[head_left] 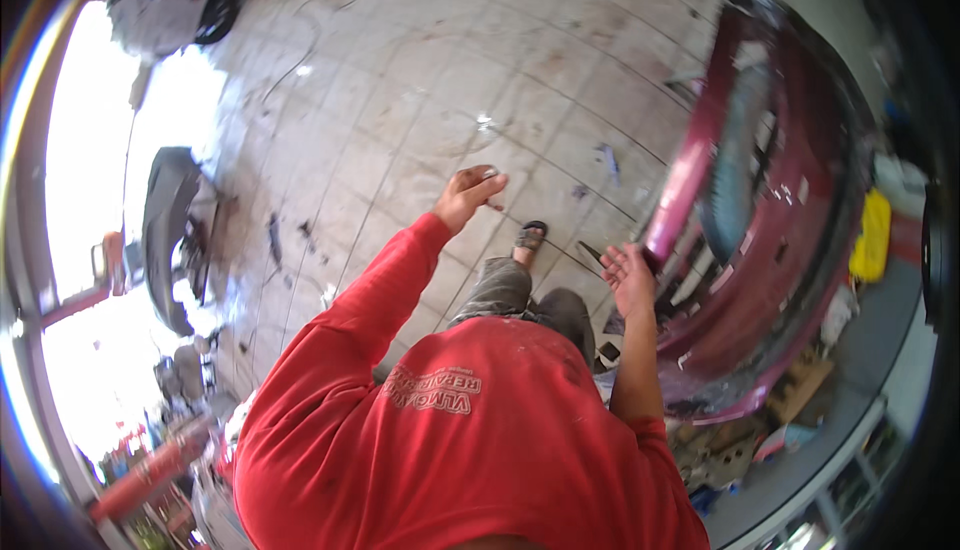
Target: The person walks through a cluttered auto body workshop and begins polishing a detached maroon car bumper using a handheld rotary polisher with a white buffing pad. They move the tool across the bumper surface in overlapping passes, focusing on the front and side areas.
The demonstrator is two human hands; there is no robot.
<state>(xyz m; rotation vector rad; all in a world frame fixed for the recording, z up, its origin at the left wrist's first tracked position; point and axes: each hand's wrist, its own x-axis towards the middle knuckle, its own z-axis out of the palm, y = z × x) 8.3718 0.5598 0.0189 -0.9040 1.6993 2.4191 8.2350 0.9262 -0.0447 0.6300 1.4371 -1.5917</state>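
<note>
My left hand (470, 196) is raised over the tiled floor at the middle, its fingers curled in. A small pale spot shows at its fingertips, too small to name. My right hand (630, 278) is turned palm up with its fingers stretched out, beside the purple-red car bumper (775, 240) on the right. Whether it touches the bumper's edge I cannot tell. A thin dark pointed piece (590, 253) shows just left of the right fingertips, and nothing appears gripped in that hand.
A dark grey bumper part (168, 240) stands by the bright doorway at left. Small scraps (608, 160) and dark bits (275, 240) lie on the tiles. At right, a yellow object (872, 235) sits behind the bumper. A covered bulky thing (180, 0) stands far left.
</note>
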